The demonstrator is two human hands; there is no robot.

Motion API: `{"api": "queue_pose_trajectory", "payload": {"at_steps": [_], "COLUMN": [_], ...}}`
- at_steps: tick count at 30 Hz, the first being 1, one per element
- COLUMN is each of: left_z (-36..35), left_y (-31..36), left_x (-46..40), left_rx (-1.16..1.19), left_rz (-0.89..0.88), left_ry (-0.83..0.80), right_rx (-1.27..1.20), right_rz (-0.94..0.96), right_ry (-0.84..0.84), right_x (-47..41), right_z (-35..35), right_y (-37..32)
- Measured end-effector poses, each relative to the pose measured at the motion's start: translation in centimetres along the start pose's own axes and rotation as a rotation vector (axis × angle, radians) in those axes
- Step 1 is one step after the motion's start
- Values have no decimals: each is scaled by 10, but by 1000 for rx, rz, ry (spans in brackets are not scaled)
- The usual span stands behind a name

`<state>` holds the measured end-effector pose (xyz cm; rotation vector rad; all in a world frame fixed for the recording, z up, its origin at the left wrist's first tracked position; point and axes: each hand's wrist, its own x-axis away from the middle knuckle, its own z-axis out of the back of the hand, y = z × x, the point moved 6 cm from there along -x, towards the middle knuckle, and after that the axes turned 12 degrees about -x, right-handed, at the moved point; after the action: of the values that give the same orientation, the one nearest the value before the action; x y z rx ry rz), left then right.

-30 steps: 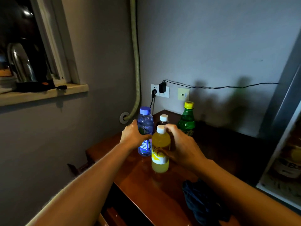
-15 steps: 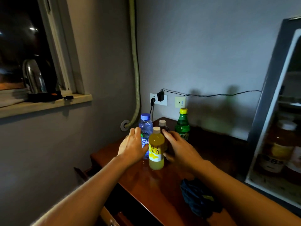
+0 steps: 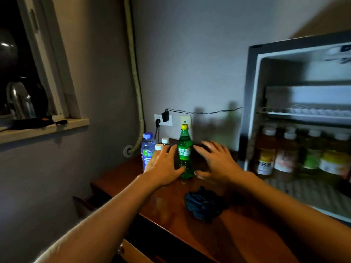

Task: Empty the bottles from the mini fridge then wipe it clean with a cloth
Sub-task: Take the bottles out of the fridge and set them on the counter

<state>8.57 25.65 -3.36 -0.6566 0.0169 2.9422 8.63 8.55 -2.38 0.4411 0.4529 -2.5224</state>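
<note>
Fridge (image 3: 254, 103): stands open at the right of the frame, on the bench. An upper wire shelf is seen bare; the lower level is packed with a row of capped bottles (image 3: 266, 154), orange, pink, green and yellow labels, blurred.
Bench (image 3: 218, 236): dark red wood, lower centre, carrying the removed bottles, the cloth and the fridge.
Left hand (image 3: 163, 166): spread open, holding nothing, its thumb touching or almost touching the green bottle's lower left side; which cannot be told.
Right hand (image 3: 218, 160): spread open, empty, just right of the green bottle, apart from it.
Cloth (image 3: 203, 204): dark, crumpled, lying on the bench below the hands, untouched.
Green bottle (image 3: 184, 154): upright between the hands, yellow cap, liquid inside.
Blue bottle (image 3: 147, 150): upright at centre left, clear liquid, blue cap.
Small bottles: a white-capped dark bottle (image 3: 165, 141) and a second white cap (image 3: 158, 147), partly hidden behind the left hand.
Step in hand, judged: emptying is partly done; the fridge's lower row is yet to be cleared.
Doing it well: bottles are best gripped at mid-body, one per hand, and set down upright beside the group, clear of the cloth, so that bench space is kept for the rest.
</note>
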Motion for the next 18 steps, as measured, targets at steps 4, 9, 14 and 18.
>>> {"api": "queue_pose_trajectory", "payload": {"at_steps": [4,9,14,18], "left_z": [7,11,12,14], "left_y": [38,91,146,191], "left_x": [2,1,-4,-4], "left_rx": [-2,30,28,54], "left_rz": [-56,-126,-211,-291], "left_ry": [0,4,0,17], "right_rx": [14,5,37,17], "right_rz": [-95,-192,-278,-382], "right_ry": [3,21,66,72], "right_x": [26,65,98,121], "right_z": [21,41,67,81], "right_y": [22,51,82,110]}}
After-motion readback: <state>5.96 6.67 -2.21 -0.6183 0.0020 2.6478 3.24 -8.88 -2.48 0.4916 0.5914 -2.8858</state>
